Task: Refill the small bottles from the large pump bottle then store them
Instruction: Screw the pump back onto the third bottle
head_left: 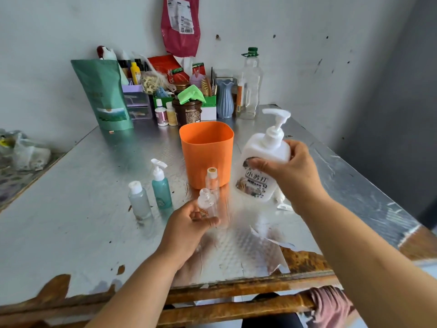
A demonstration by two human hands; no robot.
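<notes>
Held the uncapped small bottle (208, 202) in the left hand (189, 224), fingers and thumb curled round its lower body, neck up and unobstructed; judged as presented for filling. Gripped the large pump bottle (261, 159) at the shoulder with the right hand (292, 172), body tilted, base low over the worktop (82, 209); could not confirm base contact. Found the two hands apart, each clamped on its own bottle. Noted the pump spout pointing up and away from the open neck; judged dispensing not yet possible, and the step in hand as bringing spout and neck into line.

Found three further small bottles upright on the worktop: a clear capped bottle (212, 180) just in front of the orange container (207, 150), and a teal spray bottle (161, 187) beside a frosted flip-cap bottle (139, 201) to the left. Judged the orange container, open side up and near both hands, as the likely store. Noted a white part (281, 201) lying behind the large pump bottle, possibly the removed cap; too hidden to confirm.
</notes>
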